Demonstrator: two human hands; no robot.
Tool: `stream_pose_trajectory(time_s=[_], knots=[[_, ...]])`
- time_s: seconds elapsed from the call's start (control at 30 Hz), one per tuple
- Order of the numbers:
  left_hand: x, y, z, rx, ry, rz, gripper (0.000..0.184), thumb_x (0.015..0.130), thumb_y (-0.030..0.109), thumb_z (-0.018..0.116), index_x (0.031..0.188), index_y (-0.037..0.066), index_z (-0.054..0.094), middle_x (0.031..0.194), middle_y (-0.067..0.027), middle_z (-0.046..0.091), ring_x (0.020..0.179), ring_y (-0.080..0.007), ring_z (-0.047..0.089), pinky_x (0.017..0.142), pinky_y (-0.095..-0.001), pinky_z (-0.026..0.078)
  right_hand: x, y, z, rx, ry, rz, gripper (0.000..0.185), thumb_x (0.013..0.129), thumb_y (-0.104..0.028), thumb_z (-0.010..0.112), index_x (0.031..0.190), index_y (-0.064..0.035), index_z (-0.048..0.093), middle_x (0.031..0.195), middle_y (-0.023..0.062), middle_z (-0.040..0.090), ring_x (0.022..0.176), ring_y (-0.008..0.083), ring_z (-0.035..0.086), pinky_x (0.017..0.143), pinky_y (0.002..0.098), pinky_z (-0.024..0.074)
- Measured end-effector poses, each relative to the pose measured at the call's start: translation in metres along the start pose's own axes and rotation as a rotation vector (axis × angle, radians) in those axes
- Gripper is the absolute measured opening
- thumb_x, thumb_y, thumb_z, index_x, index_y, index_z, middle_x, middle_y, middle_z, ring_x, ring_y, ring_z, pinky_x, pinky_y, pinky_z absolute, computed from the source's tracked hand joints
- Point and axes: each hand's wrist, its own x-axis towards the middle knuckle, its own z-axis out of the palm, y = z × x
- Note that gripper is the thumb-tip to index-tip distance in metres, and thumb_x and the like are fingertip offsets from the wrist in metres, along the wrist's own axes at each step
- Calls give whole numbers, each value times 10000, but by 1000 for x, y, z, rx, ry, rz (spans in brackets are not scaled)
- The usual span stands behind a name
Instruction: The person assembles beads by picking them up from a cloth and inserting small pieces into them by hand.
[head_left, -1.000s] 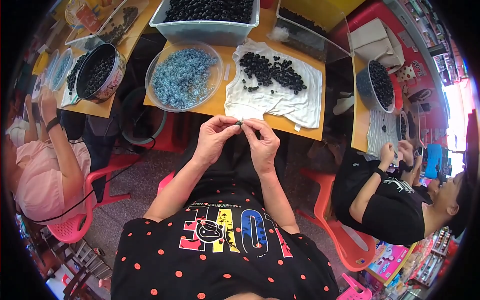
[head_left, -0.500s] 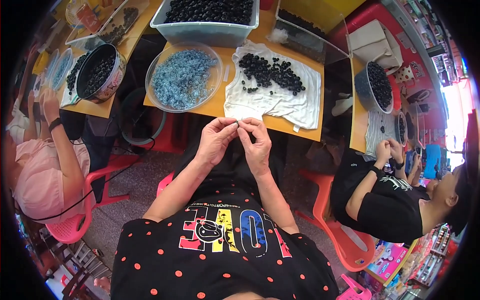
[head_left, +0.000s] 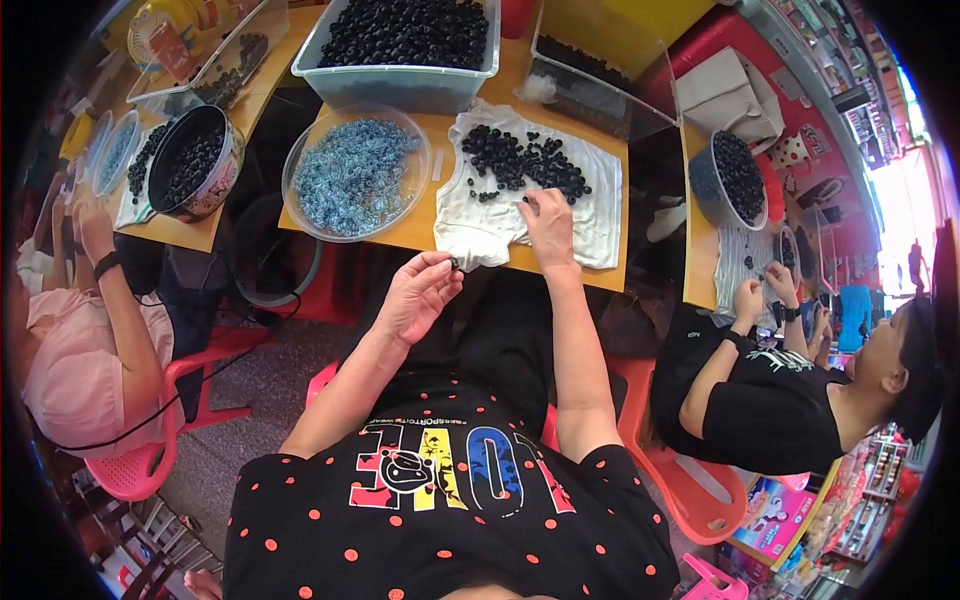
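Between the thumb and index finger of my left hand (head_left: 418, 298) is a small dark bead (head_left: 456, 264), pinched just off the table's front edge. My right hand (head_left: 551, 232) reaches over a white cloth (head_left: 590, 240) on the table. Its thumb and fingers are pressed together around what looks like a black bead, just below a loose pile of black beads (head_left: 515, 157). To the left of the cloth, a round clear plastic tray (head_left: 291, 192) holds many small pale-blue translucent pieces (head_left: 355, 175).
Behind the tray stands a large clear bin (head_left: 400, 90) full of black beads. A clear box (head_left: 600, 100) with dark beads is at the back right. Seated people work on both sides, one in pink (head_left: 90, 350), one in black (head_left: 770, 410). A bead-filled bucket (head_left: 706, 190) stands rightward.
My hands were together at the table edge, fingertips touching. Now they are apart: the right has moved forward and right to the bead pile, the left slightly down and left.
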Motion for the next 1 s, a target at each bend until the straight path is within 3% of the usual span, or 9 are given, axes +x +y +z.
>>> stream_pose_trajectory(time_s=[0.1,0.2,0.23,0.33,0.43,0.47,0.8,1.0], knots=[[-1,4,-1,7,6,-4,140,874,37,643,1009,29,605,920,-82,655,836,-168,660,774,-289,564,0,-6,-3,5,-34,15,175,786,-61,699,947,3,673,857,146,614,721,234,633,684,310,508],[2,7,4,-2,15,2,130,874,37,642,999,27,609,921,-77,656,833,-164,659,772,-284,561,-5,-35,-20,389,-115,369,223,850,-61,674,1063,3,679,940,60,675,794,85,605,709,222,482],[4,9,6,9,0,12,128,873,38,645,996,25,611,921,-75,656,834,-163,659,773,-283,560,-10,-44,-23,386,-122,366,223,850,-61,674,1063,3,679,940,60,675,794,85,605,709,222,482],[8,12,11,32,-33,34,126,871,38,648,992,22,615,924,-73,657,835,-162,658,775,-283,557,-28,-78,-32,961,-38,486,206,867,16,638,1069,55,650,987,76,668,860,110,621,811,232,484],[9,15,19,63,-55,37,127,872,41,650,993,19,619,932,-70,659,833,-158,657,783,-283,553,-43,-97,-41,1085,-51,459,215,863,41,631,1077,45,645,973,81,668,869,127,634,799,231,492],[9,15,21,74,-81,44,126,876,36,640,997,18,614,935,-77,660,827,-160,659,781,-285,558,-46,-101,-42,1062,-50,437,211,865,26,646,1075,35,650,938,51,667,814,73,613,765,184,481],[5,17,34,184,-160,150,124,877,25,644,998,12,623,949,-64,663,839,-132,647,817,-277,537,-56,-125,-40,1084,-81,349,168,851,41,652,1015,27,686,1016,57,654,902,97,616,804,208,493],[4,17,29,188,-134,137,156,875,28,649,1027,1,629,954,-64,667,845,-125,640,816,-266,527,-57,-137,-44,979,-80,326,170,835,31,673,1004,17,692,981,60,664,860,96,616,764,207,489]])
